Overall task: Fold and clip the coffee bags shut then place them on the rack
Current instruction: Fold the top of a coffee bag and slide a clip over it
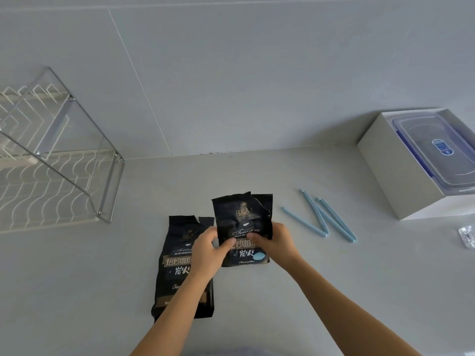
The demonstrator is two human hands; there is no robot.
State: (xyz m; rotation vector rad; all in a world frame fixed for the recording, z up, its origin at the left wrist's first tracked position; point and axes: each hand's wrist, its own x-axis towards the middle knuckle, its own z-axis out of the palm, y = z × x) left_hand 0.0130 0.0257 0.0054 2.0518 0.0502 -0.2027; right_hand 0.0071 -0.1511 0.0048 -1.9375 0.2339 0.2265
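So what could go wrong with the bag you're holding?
The held bag has a torn-open, jagged top. If the left hand and right hand tip it, coffee could spill, and the fold may come out uneven. The left forearm crosses over the second bag, also torn open, and might nudge it.

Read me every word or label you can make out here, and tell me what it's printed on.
"B&M": held bag
"Treasure": held bag
"炭火": held bag
"BLUE MOUNT", cut off by the left hand: flat bag
"焙炒咖": flat bag
"炭火": flat bag
Too small to read: sticker on the box lid
Blurred: small script on both bags
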